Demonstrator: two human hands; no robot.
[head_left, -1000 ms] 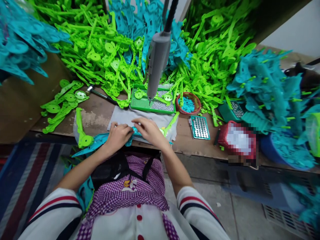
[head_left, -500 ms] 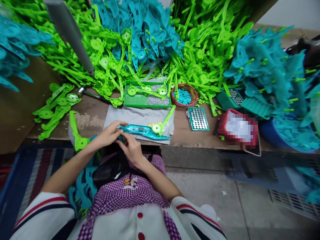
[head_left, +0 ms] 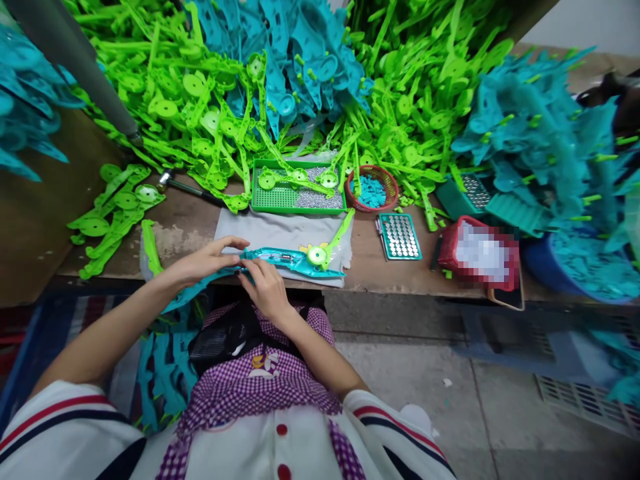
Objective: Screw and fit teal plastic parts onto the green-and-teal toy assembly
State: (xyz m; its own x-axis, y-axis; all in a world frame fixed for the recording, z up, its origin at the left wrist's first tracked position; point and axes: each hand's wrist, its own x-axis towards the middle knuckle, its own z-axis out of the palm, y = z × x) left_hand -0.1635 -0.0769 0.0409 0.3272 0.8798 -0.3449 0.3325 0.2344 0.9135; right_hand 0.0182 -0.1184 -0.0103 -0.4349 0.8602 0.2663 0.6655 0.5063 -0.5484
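A long blue plastic shell [head_left: 316, 268] lies at the table's front edge, with a small dark piece and thin wires in its open hollow. A lime-green plastic arm with a round disc [head_left: 317, 255] sits across its right part. My left hand [head_left: 213, 259] grips the shell's left portion, which runs on beneath my wrist. Close beside it, my right hand [head_left: 266, 290] is closed on the shell's near edge, fingertips bent inward. Anything small between the fingertips is hidden. A grey cloth [head_left: 260, 231] is spread under the shell.
Behind the cloth stand a green tray [head_left: 273, 199] of small metal pieces and a red basket [head_left: 389, 180] of blue bits. To the right are a tray of round metal discs [head_left: 400, 237] and a red container [head_left: 447, 250]. A hammer [head_left: 187, 187] lies left; green parts [head_left: 170, 83] pile up behind.
My left hand has shifted left and its fingers have straightened somewhat. More of the blue shell's left end shows below my wrist. My right hand stays near the same spot.
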